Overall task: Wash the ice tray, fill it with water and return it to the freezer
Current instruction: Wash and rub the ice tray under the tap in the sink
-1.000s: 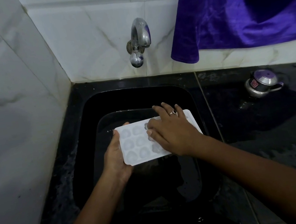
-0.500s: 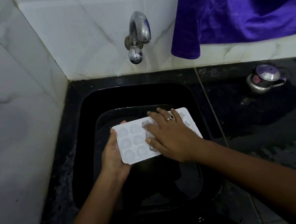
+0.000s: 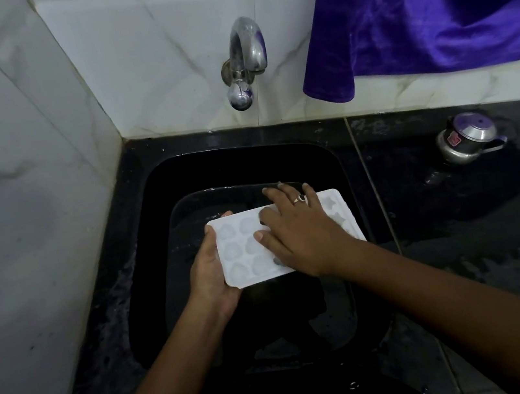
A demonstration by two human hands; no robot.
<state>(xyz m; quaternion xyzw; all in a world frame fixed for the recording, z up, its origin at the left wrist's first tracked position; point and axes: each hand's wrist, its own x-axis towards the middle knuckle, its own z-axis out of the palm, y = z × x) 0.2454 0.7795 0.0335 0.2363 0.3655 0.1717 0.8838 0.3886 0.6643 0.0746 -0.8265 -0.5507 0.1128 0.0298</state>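
Ice tray (image 3: 243, 250): white flat rectangle w/ rounded corners, matte plastic or silicone (can't tell which), w/ rows of shallow moulded cavities, some heart-like. It's held roughly level over the sink (image 3: 246, 161), straight below the tap (image 3: 243, 59) and nearer the person.

L hand (image 3: 207, 273) grips the tray's short end on the side left of the tap. The palm is cupped against the edge, fingers curled under, one fingertip showing at the far corner. R hand (image 3: 298, 235) lies flat on top of the tray, fingers slightly spread and pressing on the cavities. There's a ring (image 3: 300, 199) w/ a dark stone on one finger.

Sink is a glossy black basin, rounded-rect shape, wet, w/ water lying in the bottom.

Tap: short curved chrome spout w/ a round knob end, mounted on smooth white marble-look tiles (image 3: 159, 42).

Right of the tap hangs a purple velvety cloth (image 3: 425, 0) w/ a sheen. Further right and lower, a small shiny steel pot (image 3: 467, 138) w/ domed lid and handle sits on the wet black counter (image 3: 478, 230).
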